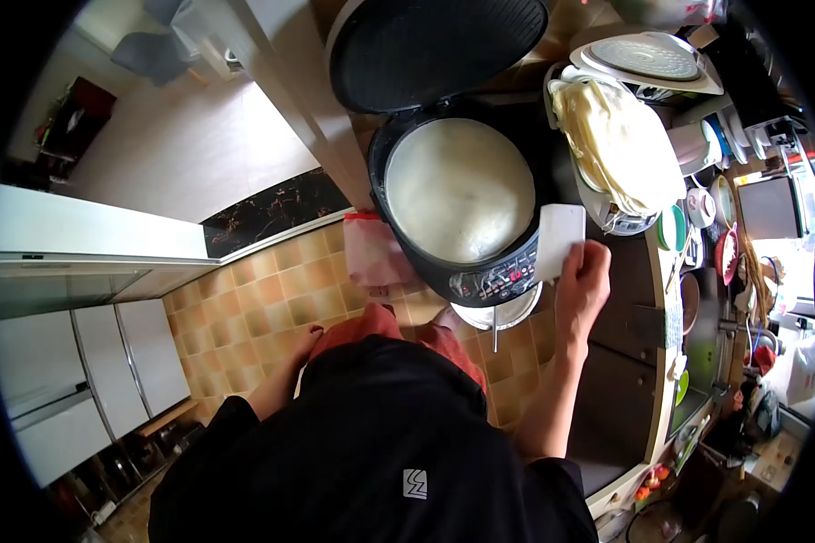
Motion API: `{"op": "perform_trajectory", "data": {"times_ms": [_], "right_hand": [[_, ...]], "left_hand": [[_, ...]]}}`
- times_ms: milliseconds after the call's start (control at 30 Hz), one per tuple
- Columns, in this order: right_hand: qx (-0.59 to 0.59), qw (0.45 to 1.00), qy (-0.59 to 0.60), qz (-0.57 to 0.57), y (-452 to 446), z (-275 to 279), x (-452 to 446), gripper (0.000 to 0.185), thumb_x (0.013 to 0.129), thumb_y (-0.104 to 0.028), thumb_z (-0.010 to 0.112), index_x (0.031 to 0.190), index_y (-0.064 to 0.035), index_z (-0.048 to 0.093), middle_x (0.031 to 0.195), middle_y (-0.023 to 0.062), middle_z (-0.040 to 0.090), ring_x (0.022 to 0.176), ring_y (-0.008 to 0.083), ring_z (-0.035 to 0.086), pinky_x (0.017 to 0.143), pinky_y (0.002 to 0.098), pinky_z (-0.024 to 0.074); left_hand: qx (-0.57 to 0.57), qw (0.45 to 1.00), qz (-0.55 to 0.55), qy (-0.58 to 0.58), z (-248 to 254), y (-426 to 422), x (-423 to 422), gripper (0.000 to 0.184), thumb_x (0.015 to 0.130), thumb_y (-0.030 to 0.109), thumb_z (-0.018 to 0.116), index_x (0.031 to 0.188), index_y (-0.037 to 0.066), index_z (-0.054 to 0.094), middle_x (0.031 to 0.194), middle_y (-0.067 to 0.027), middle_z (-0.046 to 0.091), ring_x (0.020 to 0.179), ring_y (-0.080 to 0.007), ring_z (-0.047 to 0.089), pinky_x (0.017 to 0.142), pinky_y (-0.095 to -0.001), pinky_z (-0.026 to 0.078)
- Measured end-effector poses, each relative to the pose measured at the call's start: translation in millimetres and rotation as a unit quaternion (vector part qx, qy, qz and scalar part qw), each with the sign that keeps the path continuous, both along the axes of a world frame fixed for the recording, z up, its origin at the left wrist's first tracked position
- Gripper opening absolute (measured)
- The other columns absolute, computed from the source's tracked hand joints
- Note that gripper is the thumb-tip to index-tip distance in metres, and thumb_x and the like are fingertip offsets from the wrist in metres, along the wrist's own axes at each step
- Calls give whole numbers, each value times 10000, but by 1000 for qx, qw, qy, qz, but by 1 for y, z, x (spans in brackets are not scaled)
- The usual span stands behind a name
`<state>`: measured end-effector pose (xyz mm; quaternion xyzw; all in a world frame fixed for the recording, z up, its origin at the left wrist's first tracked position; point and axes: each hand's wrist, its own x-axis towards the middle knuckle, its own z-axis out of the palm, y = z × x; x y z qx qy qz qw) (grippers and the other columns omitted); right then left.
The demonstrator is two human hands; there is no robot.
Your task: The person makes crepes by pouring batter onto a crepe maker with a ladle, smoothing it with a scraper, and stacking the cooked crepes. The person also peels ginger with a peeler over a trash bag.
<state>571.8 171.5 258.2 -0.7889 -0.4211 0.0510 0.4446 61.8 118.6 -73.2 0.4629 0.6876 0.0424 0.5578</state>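
Observation:
An electric griddle [493, 288] stands ahead of me with its black lid [435, 45] raised. A pale, thin round pancake [460, 190] covers its cooking plate. My right hand [586, 281] is closed on a white flat scraper [560, 240], held at the griddle's right front edge. My left hand [304, 351] hangs by my left thigh, close to my red trousers. Its fingers are mostly hidden. To the right of the griddle lies a stack of pale thin pancakes [620, 149], loosely folded at the edges.
A white bowl [516, 312] with a handle sticking out sits below the griddle's front. Beside the griddle hangs a pinkish bag [376, 253]. The crowded counter on the right holds a green bowl [670, 228] and a red basket [726, 256]. Dark cabinets [611, 398] stand at my right.

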Motion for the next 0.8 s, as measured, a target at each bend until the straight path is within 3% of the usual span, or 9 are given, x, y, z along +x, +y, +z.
{"op": "perform_trajectory", "data": {"times_ms": [133, 400, 500, 633, 667, 767, 800], "right_hand": [[-61, 981, -178, 38, 33, 1, -13, 93, 898, -95, 584, 924, -17, 540, 774, 172, 611, 639, 348, 597, 580, 415, 484], [-173, 924, -332, 75, 72, -15, -8, 95, 877, -66, 548, 844, -21, 471, 733, 206, 577, 664, 420, 572, 577, 460, 478], [-205, 925, -315, 64, 75, -17, -4, 80, 867, -78, 549, 897, -28, 494, 759, 200, 611, 684, 406, 615, 591, 477, 505], [-181, 963, -193, 51, 68, -21, 2, 110, 871, -118, 581, 889, -22, 531, 756, 181, 615, 685, 385, 612, 629, 447, 496], [-154, 972, -175, 38, 65, -29, 8, 125, 887, -143, 586, 908, -22, 559, 734, 160, 612, 666, 341, 615, 632, 423, 488], [-149, 986, -68, -30, 57, -37, 11, 144, 903, -166, 582, 938, -26, 571, 730, 139, 617, 662, 297, 621, 636, 408, 492], [-156, 984, 78, -45, 54, -26, 4, 164, 914, -187, 585, 957, -29, 577, 749, 120, 630, 685, 261, 628, 650, 393, 497]], "left_hand": [[-7, 999, 28, -14, -27, 13, -20, 366, 891, 208, 561, 1172, -23, 606, 1062, -158, 657, 971, -254, 627, 839, -354, 499], [-95, 986, 109, -78, -28, 10, -48, 363, 873, 190, 560, 1150, -40, 611, 1023, -150, 657, 925, -230, 633, 749, -349, 517], [-115, 981, 134, -84, -25, 2, -57, 357, 869, 189, 572, 1143, -35, 619, 1007, -154, 661, 919, -234, 635, 740, -344, 516], [-105, 982, 136, -80, -36, -8, -70, 331, 869, 187, 579, 1114, -30, 633, 961, -144, 663, 815, -210, 641, 655, -321, 515], [-115, 984, 121, -65, -34, -8, -73, 322, 870, 186, 580, 1104, -27, 637, 947, -139, 663, 785, -201, 640, 632, -317, 513], [-126, 979, 145, -72, -64, -14, -84, 314, 877, 189, 574, 1106, -18, 633, 926, -128, 656, 711, -185, 631, 572, -310, 502], [-128, 975, 163, -81, -76, -19, -89, 315, 880, 191, 570, 1112, -15, 629, 924, -125, 653, 689, -181, 627, 553, -308, 497]]}}
